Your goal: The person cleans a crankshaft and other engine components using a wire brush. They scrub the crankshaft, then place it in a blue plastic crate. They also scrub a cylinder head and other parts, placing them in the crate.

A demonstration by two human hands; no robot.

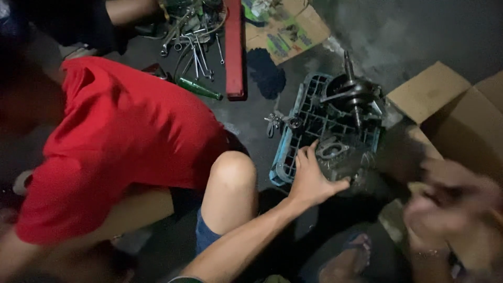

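Now: left hand (313, 181) outstretched, gripping engine casing (338, 157) | right hand (450, 209) blurred

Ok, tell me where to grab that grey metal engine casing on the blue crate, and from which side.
Probably by its near lower edge, coming from the person's side. The left hand already rests there, thumb along the engine casing. The far side is crowded by the crankshaft standing on the blue crate. The right hand is too blurred to judge.
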